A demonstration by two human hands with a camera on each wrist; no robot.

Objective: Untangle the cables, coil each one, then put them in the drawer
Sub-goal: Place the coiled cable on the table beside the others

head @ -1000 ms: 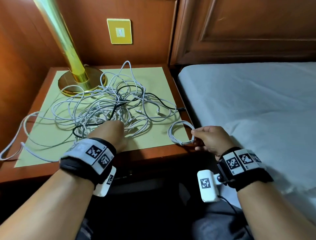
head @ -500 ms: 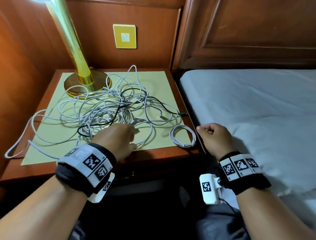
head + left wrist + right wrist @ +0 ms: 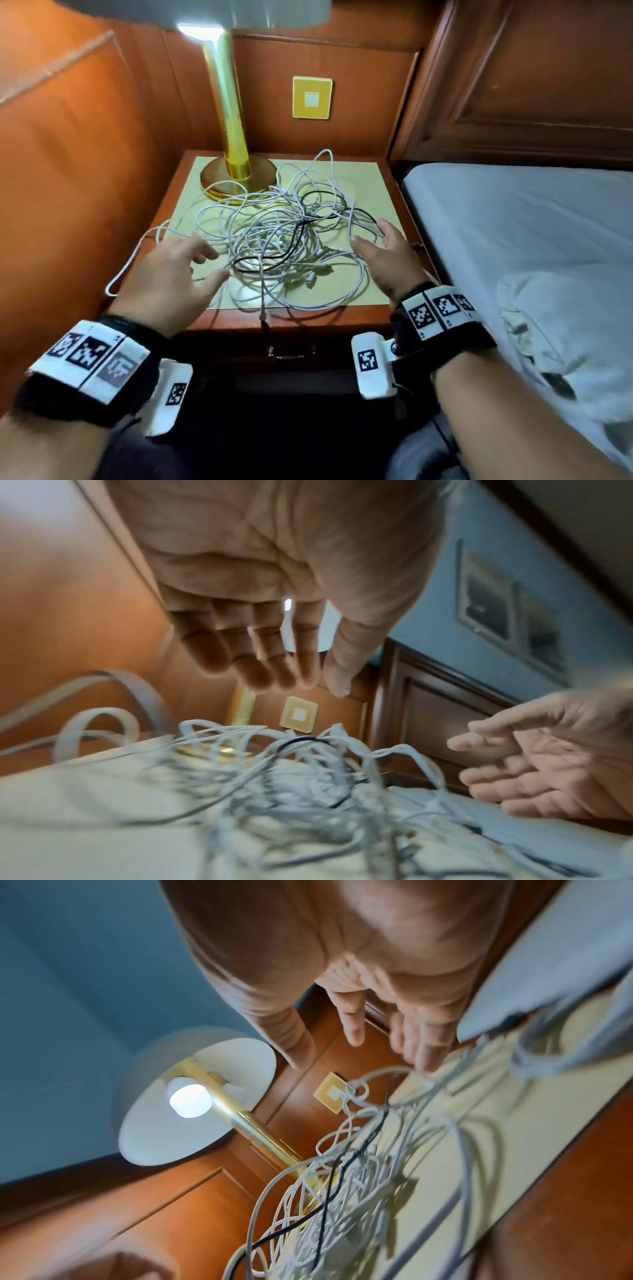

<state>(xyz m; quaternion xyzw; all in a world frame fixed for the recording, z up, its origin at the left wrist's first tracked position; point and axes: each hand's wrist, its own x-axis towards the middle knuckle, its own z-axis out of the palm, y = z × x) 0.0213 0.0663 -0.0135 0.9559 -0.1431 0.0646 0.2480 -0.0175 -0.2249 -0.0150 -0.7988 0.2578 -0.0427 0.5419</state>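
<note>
A tangle of white cables (image 3: 281,240) with one black cable (image 3: 297,230) threaded through it lies on the nightstand's yellow mat (image 3: 359,178). My left hand (image 3: 215,265) hovers open at the tangle's left side with its fingers spread and holds nothing (image 3: 318,683). At the right side my right hand (image 3: 368,234) is also open, its fingertips close to the outer strands (image 3: 329,1050). A small coiled white cable (image 3: 520,1056) lies blurred beside the right hand. The drawer (image 3: 284,356) under the tabletop is closed.
A brass lamp (image 3: 233,137) stands lit at the back left of the nightstand. One cable end (image 3: 263,313) hangs over the front edge and a loop (image 3: 130,260) overhangs the left edge. The bed (image 3: 513,240) borders the right side.
My right hand let go of the small coil, and both hands rose from the front edge, opened and moved forward to either side of the tangle. The head view pulled back and up.
</note>
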